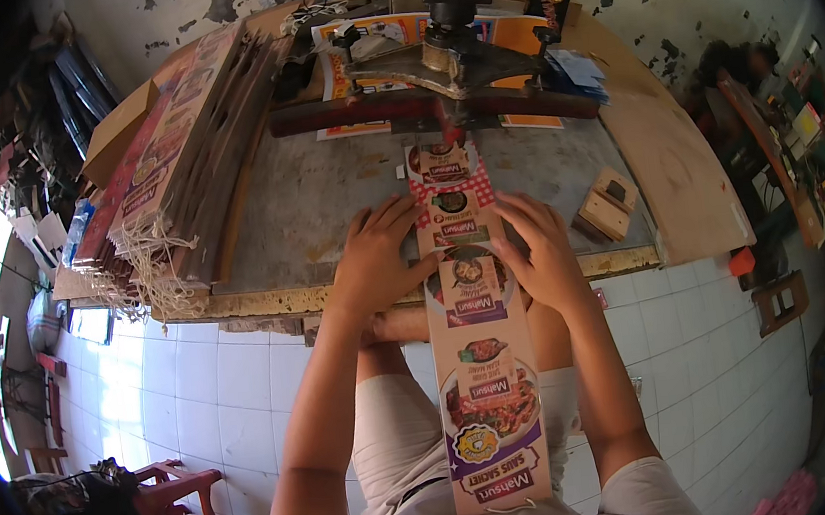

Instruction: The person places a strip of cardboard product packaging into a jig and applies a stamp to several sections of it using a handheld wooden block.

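Observation:
A long printed cardboard strip [481,331], with pictures of food dishes on it, runs from the metal worktop [316,197] over its near edge toward my body. A thin white cord shows at its near end. Its far end reaches below the press head [442,58], close to the dark red crossbar [357,112]. My left hand [377,256] lies along the strip's left edge, fingers stretched and thumb at the edge. On the opposite edge, my right hand [540,244] rests likewise with fingers extended. Both hands touch the strip without wrapping round it.
Stacked printed strips [181,111] with hanging white cords [151,255] fill the table's left side, beside a folded brown cardboard piece [121,132]. A small wooden block [608,205] sits at the right. Printed sheets [520,40] lie behind the press. A red stool [181,498] stands on the tiled floor.

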Action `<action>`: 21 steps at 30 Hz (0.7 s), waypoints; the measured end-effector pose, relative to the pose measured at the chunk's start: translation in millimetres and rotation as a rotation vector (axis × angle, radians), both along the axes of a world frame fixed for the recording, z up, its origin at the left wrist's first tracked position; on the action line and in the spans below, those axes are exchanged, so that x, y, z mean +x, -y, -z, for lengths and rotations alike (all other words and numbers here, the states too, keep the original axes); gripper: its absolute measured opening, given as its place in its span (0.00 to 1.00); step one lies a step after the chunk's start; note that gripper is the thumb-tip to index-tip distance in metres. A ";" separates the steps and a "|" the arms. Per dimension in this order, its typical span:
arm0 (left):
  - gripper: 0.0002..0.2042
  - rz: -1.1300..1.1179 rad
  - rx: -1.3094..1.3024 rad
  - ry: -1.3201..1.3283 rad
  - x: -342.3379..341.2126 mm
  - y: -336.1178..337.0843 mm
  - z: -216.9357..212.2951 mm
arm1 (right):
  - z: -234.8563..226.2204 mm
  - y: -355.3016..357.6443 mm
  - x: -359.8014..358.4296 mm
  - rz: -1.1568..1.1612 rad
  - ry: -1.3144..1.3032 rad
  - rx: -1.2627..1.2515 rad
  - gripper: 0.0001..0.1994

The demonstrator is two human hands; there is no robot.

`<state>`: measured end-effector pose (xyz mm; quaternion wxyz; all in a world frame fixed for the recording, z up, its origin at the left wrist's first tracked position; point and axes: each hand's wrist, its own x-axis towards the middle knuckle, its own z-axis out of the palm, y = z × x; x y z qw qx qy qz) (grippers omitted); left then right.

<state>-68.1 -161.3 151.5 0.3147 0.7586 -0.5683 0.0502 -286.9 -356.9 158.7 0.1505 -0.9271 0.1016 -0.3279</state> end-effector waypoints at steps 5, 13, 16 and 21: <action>0.36 0.009 0.004 -0.011 -0.2 0.1 1.6 | 18.8 8.7 9.5 0.056 -0.148 -0.021 0.25; 0.36 0.001 0.015 0.001 -2.5 -1.9 -2.7 | 16.1 5.3 7.8 0.058 -0.173 -0.028 0.26; 0.36 -0.005 0.011 0.001 -2.0 -2.0 -0.1 | 17.7 6.6 7.8 0.052 -0.171 -0.033 0.26; 0.37 -0.011 0.033 0.005 -1.7 -2.6 0.0 | 15.2 4.9 7.0 0.042 -0.189 -0.019 0.28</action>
